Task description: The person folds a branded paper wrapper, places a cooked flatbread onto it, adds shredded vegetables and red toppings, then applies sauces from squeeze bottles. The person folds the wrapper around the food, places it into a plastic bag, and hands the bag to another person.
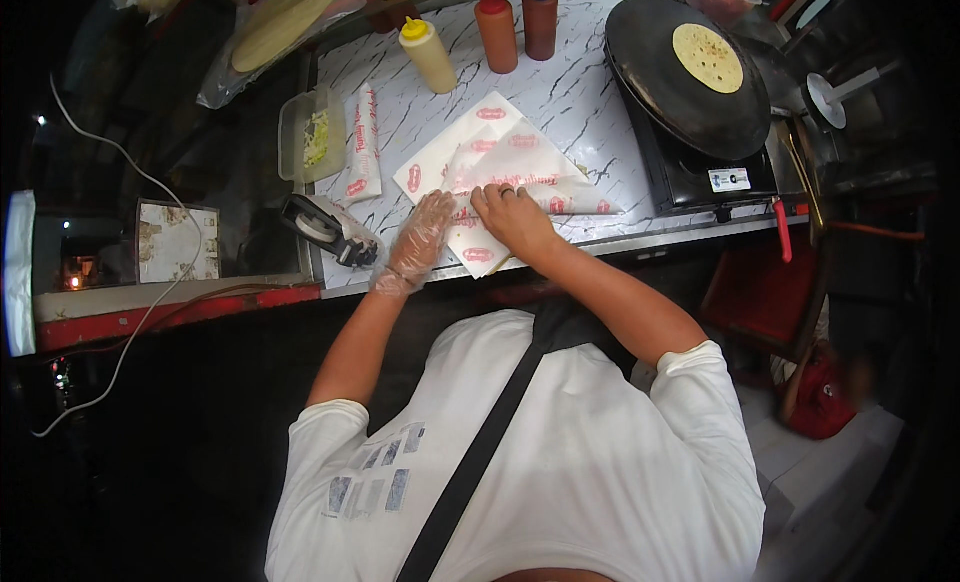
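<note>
Printed white and red wrapping paper [483, 132] lies at an angle on the marble-patterned counter, with one part folded over another. My left hand [424, 234], in a clear plastic glove, grips the paper's left side with its fingers together. My bare right hand [514, 220], a ring on one finger, bends its fingers over the fold close beside it. Whatever the paper covers is hidden. A finished paper-wrapped roll [364, 147] rests to the left, and a tape dispenser [330, 230] stands by my left wrist.
A plastic tub of shredded vegetables [313, 140] stands at left. Yellow-capped [428, 56], red-capped [496, 32] and blue-capped [540, 22] squeeze bottles stand behind. On the right, a flatbread [707, 58] lies on a black griddle [640, 52] over a stove. A person in red [822, 394] is low at right.
</note>
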A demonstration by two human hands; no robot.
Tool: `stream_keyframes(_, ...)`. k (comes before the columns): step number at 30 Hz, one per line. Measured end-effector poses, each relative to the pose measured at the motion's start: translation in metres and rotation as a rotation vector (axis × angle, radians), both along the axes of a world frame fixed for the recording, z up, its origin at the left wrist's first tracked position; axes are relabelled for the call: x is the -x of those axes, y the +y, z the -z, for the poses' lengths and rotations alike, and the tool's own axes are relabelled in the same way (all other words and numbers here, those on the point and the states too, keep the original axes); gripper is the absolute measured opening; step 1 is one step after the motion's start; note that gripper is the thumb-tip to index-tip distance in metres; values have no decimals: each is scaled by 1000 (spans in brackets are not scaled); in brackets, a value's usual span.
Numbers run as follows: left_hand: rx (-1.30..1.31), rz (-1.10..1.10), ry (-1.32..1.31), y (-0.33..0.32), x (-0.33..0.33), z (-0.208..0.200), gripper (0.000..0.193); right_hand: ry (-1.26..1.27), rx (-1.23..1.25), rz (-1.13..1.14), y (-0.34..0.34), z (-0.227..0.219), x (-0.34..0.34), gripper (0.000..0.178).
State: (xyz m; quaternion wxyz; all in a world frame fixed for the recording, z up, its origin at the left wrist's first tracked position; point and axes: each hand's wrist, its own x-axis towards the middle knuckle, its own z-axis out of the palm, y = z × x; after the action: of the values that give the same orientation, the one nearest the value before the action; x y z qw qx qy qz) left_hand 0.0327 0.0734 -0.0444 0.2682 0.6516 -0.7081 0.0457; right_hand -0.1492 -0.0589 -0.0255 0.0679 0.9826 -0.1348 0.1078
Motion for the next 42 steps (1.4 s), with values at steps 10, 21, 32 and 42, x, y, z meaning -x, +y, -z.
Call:
stream_keyframes(10, -37, -14, 644, -39, -23, -2, 13, -48, -293, -26, -43, -9, -1, 32)
stream_keyframes(21, -91, -19, 223, 11, 4, -10, 30, -54, -214, -65, -5, -16, 19, 21)
stream_keyframes(32, -371, -50, 238, -8, -17, -4, 28, -10, -154, -28, -9, -20, 7, 33)
stream_keyframes(42, -157, -122, 406, -69, -38, 3, 10, -220, -61, 28, -35, -10, -8, 30)
